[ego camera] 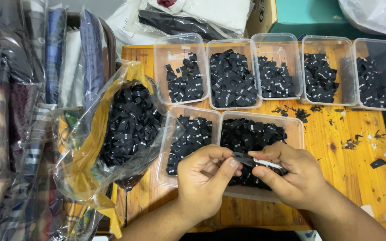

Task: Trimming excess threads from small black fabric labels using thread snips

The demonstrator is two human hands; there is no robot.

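My left hand (204, 180) and my right hand (289, 176) meet over the near clear plastic tub (295, 129) of small black fabric labels. Both pinch a short strip of black labels with white marks (251, 160), the left at its left end, the right at its right end. A second clear tub (171, 134) of the same labels sits just left of it, under my left hand's knuckles. The strip is partly hidden by my fingers.
Several clear tubs (182, 73) of black labels line the back of the wooden table (349, 165). A crumpled clear and yellow bag (126, 125) full of labels lies at the left. Bagged folded garments (18, 111) crowd the left edge. Loose label scraps dot the right side.
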